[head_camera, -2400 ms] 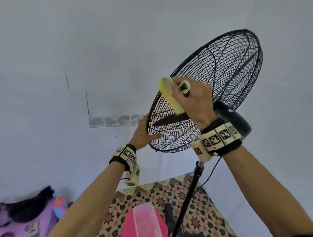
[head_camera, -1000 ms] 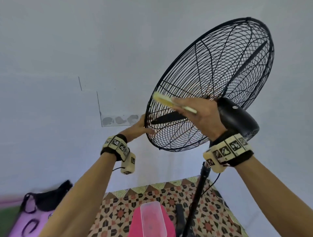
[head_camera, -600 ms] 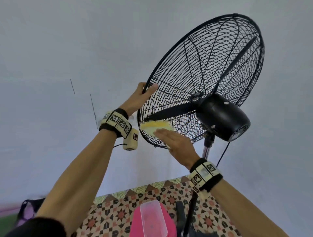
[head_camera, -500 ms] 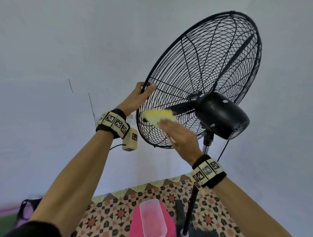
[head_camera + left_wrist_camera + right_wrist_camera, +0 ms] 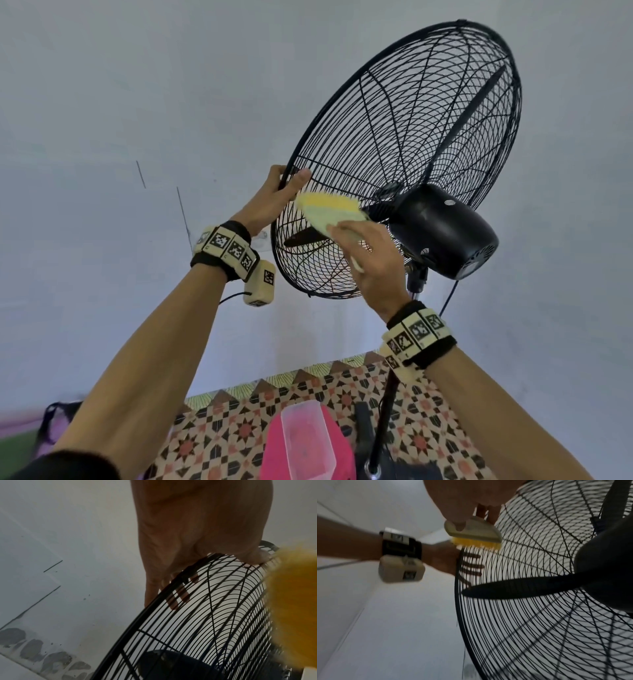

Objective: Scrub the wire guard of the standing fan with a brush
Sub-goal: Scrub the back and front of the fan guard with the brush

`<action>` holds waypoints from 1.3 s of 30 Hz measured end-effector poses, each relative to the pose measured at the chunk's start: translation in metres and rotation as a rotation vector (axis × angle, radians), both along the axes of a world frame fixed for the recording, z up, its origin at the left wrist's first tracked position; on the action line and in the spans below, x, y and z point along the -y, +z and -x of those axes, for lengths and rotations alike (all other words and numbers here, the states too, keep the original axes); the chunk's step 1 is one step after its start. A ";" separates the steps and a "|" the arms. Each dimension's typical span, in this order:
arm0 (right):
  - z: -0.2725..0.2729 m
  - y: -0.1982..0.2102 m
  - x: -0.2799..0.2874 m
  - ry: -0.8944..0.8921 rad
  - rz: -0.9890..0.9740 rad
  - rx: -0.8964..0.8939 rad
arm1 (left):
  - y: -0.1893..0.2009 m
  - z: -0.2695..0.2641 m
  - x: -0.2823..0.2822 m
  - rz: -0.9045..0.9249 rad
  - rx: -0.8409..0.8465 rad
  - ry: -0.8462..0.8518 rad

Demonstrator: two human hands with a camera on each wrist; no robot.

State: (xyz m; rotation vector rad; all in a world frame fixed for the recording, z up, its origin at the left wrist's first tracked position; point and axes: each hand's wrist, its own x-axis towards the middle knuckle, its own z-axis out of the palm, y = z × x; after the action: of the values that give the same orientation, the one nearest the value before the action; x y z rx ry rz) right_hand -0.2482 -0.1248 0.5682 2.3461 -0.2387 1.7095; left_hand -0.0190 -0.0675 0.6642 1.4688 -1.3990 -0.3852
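Observation:
The standing fan's black wire guard (image 5: 411, 137) tilts upward before a pale wall. My left hand (image 5: 286, 186) grips the guard's left rim, thumb on the rear wires and fingers over the front. A brush (image 5: 329, 212) with a cream back and yellow bristles is held in my right hand (image 5: 363, 250), bristles against the rear wires just below the left thumb. In the right wrist view the brush (image 5: 474, 534) touches the rim of the guard (image 5: 539, 622) beside the left hand (image 5: 450, 561). The left wrist view shows my left hand (image 5: 197, 534) on the guard (image 5: 214, 608) and the blurred brush (image 5: 295, 601).
The black motor housing (image 5: 442, 236) sits right of my right hand, with the pole (image 5: 383, 411) and a cable below. On a patterned floor mat (image 5: 428, 411) stand a pink object and a clear plastic container (image 5: 308, 438). A dark bag (image 5: 54, 421) lies at the left.
My right hand dropped from near the hub to the lower left guard, then swept the brush upward toward the left hand. My left hand shifted higher on the rim.

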 end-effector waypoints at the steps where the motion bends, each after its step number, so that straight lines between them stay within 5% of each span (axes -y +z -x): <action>1: -0.002 0.005 0.000 -0.009 0.000 0.042 | -0.001 -0.001 0.001 0.005 -0.001 0.012; 8: -0.007 -0.066 0.003 0.031 -0.091 -0.275 | -0.005 0.003 -0.002 0.040 -0.015 0.048; 14: 0.011 -0.010 0.010 0.034 -0.072 0.134 | -0.006 0.014 -0.001 0.093 -0.061 0.079; 21: 0.008 -0.070 0.025 0.067 -0.104 -0.197 | -0.013 0.013 -0.003 0.110 -0.080 0.097; 29: 0.019 0.012 0.020 0.035 -0.021 0.159 | -0.015 0.014 -0.001 0.126 -0.082 0.114; 36: 0.004 -0.045 0.002 0.006 -0.099 -0.155 | -0.014 0.017 -0.002 0.142 -0.076 0.109; 39: 0.009 -0.031 0.001 0.001 -0.127 -0.001 | -0.015 0.015 -0.002 0.145 -0.072 0.113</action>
State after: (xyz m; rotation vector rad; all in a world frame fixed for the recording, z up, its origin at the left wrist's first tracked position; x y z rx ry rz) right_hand -0.2568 -0.1255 0.5375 2.4356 -0.3557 1.7417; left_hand -0.0343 -0.0660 0.6488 1.3944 -1.2546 -0.2571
